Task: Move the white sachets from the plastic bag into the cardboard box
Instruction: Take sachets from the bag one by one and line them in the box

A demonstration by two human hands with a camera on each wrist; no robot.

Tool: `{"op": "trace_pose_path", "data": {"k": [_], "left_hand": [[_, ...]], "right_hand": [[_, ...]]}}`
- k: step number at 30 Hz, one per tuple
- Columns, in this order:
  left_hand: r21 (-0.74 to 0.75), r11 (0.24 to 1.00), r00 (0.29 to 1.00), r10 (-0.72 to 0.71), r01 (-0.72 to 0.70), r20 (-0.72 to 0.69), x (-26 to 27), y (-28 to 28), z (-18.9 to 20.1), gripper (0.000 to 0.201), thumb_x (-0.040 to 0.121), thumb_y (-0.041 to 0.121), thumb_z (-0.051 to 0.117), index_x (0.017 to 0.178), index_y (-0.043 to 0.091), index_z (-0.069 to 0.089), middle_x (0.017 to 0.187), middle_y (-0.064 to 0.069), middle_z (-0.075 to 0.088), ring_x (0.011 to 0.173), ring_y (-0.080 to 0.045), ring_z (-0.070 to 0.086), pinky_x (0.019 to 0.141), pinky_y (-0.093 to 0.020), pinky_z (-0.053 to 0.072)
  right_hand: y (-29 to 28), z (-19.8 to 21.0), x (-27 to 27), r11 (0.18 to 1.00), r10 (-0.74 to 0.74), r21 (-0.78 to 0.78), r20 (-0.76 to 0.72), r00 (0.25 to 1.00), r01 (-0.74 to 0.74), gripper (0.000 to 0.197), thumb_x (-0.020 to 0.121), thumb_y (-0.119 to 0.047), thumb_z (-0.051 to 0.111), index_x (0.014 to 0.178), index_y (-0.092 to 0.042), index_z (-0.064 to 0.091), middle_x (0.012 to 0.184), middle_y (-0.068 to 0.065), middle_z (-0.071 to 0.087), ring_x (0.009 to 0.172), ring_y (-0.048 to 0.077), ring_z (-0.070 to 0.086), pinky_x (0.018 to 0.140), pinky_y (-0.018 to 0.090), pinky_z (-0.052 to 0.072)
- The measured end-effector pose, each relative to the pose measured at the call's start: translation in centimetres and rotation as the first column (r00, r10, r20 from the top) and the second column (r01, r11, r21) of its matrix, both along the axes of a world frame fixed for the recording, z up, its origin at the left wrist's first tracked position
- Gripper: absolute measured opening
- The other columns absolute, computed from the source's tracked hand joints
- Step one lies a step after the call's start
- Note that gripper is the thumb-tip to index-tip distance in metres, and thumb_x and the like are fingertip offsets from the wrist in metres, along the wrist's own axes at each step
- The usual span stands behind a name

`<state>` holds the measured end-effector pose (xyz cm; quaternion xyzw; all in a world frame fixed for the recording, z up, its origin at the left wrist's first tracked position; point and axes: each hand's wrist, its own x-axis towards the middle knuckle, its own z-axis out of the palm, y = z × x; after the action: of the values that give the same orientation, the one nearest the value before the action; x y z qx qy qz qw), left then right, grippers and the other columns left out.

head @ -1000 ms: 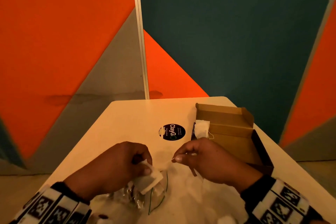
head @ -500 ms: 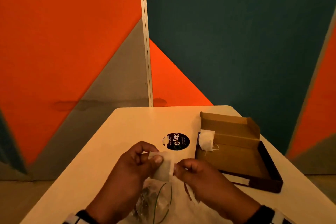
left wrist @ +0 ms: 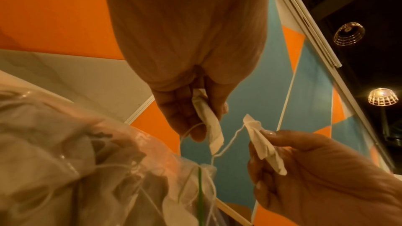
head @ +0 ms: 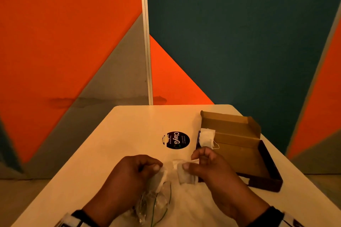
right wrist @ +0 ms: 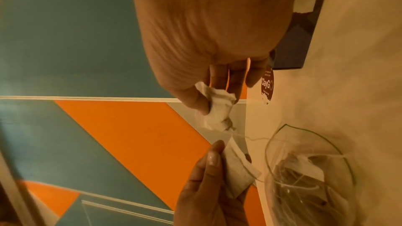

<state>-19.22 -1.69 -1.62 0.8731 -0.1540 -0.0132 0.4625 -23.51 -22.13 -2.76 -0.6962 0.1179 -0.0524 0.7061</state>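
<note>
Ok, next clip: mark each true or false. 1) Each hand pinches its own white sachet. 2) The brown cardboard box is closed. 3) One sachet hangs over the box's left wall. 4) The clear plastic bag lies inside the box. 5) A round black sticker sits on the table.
1) True: the left hand pinches one white sachet and the right hand pinches another white sachet.
2) False: the brown cardboard box lies open, lid flap up.
3) True: a third white sachet drapes over its left wall.
4) False: the clear plastic bag lies on the cream table, near the left hand.
5) True: the round black sticker is left of the box.
</note>
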Motion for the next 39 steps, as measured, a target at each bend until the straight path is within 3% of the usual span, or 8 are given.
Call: {"op": "trace_pose_path", "data": {"k": [4,7,10,15,25,30,34,39], "left_hand": [[-0.018,1.000,1.000,-0.002,0.002,-0.027,-0.2,-0.1,0.3,0.035,0.092,0.052,0.053,0.086,0.032,0.081,0.087,0.024,0.075,0.081,0.009,0.066,0.079,-0.022,0.052],[-0.077,0.997,0.999,-0.014,0.011,-0.037,-0.4,-0.1,0.5,0.049,0.079,0.064,0.043,0.083,0.033,0.081,0.084,0.032,0.072,0.081,0.017,0.062,0.076,-0.019,0.046],[-0.111,0.993,0.998,-0.053,0.049,-0.028,-0.5,-0.2,0.5,0.049,0.078,0.063,0.045,0.082,0.031,0.081,0.086,0.024,0.075,0.080,0.012,0.065,0.076,-0.021,0.046],[-0.096,0.981,0.982,-0.173,0.166,-0.074,-1.2,-0.5,0.4,0.055,0.077,0.064,0.054,0.081,0.015,0.077,0.078,-0.009,0.072,0.067,-0.006,0.062,0.068,-0.028,0.047],[-0.175,0.975,0.972,-0.165,0.135,-0.168,-2.1,-2.2,-0.4,0.032,0.078,0.038,0.081,0.058,0.019,0.065,0.055,-0.002,0.043,0.050,-0.010,0.035,0.050,-0.025,0.029],[-0.090,0.982,0.967,-0.182,0.168,-0.178,-1.7,-1.4,-0.2,0.034,0.080,0.039,0.080,0.076,0.007,0.069,0.056,0.002,0.051,0.049,-0.010,0.042,0.052,-0.025,0.035],[0.006,0.983,0.972,-0.179,0.182,-0.155,-1.4,-0.7,0.1,0.038,0.080,0.041,0.079,0.081,0.004,0.068,0.056,0.004,0.050,0.050,-0.008,0.043,0.051,-0.021,0.036],[0.128,0.965,0.969,-0.214,0.229,-0.122,-1.3,-0.6,0.5,0.021,0.081,0.042,0.077,0.082,0.021,0.075,0.064,0.005,0.064,0.056,-0.004,0.051,0.059,-0.028,0.042]], "right_hand": [[0.0,0.3,-0.6,0.994,0.056,-0.093,0.032,0.998,-0.053,0.029,0.080,-0.005,0.078,0.097,-0.027,0.069,0.086,-0.002,0.076,0.090,0.025,0.071,0.075,0.037,0.055],[0.3,0.3,-0.9,0.982,0.075,-0.178,0.044,0.996,-0.066,0.017,0.081,-0.018,0.079,0.088,-0.032,0.074,0.086,-0.012,0.075,0.083,0.010,0.071,0.066,0.024,0.055],[0.9,0.2,-1.1,0.966,0.060,-0.256,0.051,0.997,-0.045,0.003,0.083,-0.029,0.077,0.084,-0.032,0.076,0.085,-0.014,0.075,0.080,0.005,0.069,0.061,0.016,0.053],[1.9,-0.2,-1.1,0.963,-0.015,-0.267,0.101,0.995,0.042,0.004,0.085,-0.038,0.072,0.086,-0.034,0.073,0.086,-0.011,0.073,0.086,0.008,0.066,0.076,0.027,0.056],[3.0,-0.9,-1.2,0.999,-0.022,-0.034,0.117,0.993,0.026,0.004,0.087,-0.031,0.071,0.084,-0.032,0.074,0.092,-0.007,0.075,0.095,0.016,0.068,0.088,0.041,0.058],[1.9,-1.1,-1.0,0.995,-0.076,-0.051,0.123,0.989,0.083,0.008,0.088,-0.020,0.071,0.087,-0.027,0.068,0.089,-0.004,0.075,0.093,0.017,0.069,0.089,0.039,0.057],[1.0,-0.8,-1.5,0.993,-0.028,-0.109,0.162,0.986,0.046,0.017,0.086,-0.021,0.073,0.094,-0.033,0.064,0.089,-0.007,0.073,0.093,0.015,0.067,0.080,0.031,0.051],[1.5,0.5,-2.2,0.868,0.194,-0.476,0.065,0.979,-0.140,0.008,0.085,-0.037,0.073,0.089,-0.044,0.072,0.086,-0.028,0.069,0.085,-0.004,0.062,0.069,0.011,0.046]]}}
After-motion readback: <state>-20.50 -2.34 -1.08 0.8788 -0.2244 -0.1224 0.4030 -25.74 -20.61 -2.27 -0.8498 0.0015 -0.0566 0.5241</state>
